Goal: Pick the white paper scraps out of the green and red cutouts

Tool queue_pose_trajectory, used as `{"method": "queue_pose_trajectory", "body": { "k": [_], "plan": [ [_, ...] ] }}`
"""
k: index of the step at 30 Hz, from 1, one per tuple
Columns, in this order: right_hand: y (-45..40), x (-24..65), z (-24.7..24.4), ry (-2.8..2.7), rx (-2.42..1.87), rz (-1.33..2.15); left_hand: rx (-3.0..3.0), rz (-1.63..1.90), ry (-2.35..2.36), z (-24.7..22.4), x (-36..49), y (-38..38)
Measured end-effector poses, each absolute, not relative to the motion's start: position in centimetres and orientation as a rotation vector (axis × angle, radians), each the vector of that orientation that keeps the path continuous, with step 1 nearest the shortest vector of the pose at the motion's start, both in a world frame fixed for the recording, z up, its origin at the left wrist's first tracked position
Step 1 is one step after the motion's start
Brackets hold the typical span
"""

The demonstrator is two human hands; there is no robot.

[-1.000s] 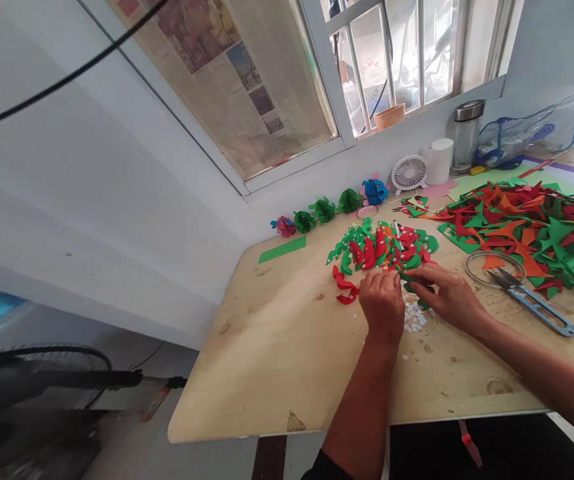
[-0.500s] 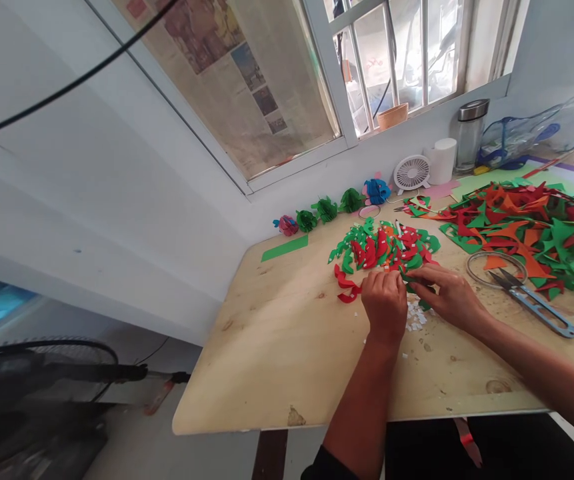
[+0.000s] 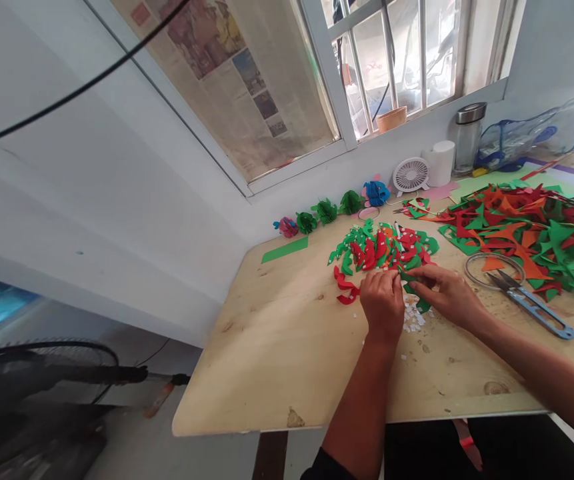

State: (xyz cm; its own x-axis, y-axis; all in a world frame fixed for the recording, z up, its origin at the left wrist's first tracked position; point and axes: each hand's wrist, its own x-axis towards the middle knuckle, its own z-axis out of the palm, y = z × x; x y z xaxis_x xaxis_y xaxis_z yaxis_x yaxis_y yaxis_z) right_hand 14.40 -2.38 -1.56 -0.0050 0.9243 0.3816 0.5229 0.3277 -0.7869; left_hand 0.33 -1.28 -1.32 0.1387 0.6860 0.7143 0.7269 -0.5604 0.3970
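On the table [image 3: 267,347], far left, we see a green strip [image 3: 285,250], then curved red pieces [image 3: 345,285]. Our left hand [image 3: 383,300] is curled narrow; whether it grips anything, we cannot tell. Just right of its fingertips is a green paper piece [image 3: 405,275], which our right hand [image 3: 449,290] pinches between thumb and fingers, on the far side of white paper bits [image 3: 413,320]. Rightward we have blue-handled snips [image 3: 539,310], near side of a scrap heap [image 3: 521,220].
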Motion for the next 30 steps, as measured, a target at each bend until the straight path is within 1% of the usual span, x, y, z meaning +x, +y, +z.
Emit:
{"method": "queue_pose_trajectory", "body": {
  "k": [9, 21, 23, 26, 30],
  "plan": [
    [-2.56, 14.36, -1.35, -1.682, -1.321, 0.522, -2.274, -1.194, -1.369, -1.6, 0.13, -0.97],
    [-2.55, 14.37, -1.47, -1.701, -1.332, 0.532, -2.204, -0.999, -1.342, -0.93, 0.33, -1.34],
    [-2.57, 14.33, -1.4, -1.677, -1.345, 0.556, -2.237, -1.034, -1.364, -0.9, 0.36, -1.39],
    [-2.57, 14.29, -1.24, -1.619, -1.362, 0.633, -2.301, -1.18, -1.456, -0.91, 0.38, -1.31],
    [-2.53, 14.29, -0.91, -1.527, -1.352, 0.76, -2.322, -1.556, -1.7, -0.79, 0.26, -1.02]
  ]
}}
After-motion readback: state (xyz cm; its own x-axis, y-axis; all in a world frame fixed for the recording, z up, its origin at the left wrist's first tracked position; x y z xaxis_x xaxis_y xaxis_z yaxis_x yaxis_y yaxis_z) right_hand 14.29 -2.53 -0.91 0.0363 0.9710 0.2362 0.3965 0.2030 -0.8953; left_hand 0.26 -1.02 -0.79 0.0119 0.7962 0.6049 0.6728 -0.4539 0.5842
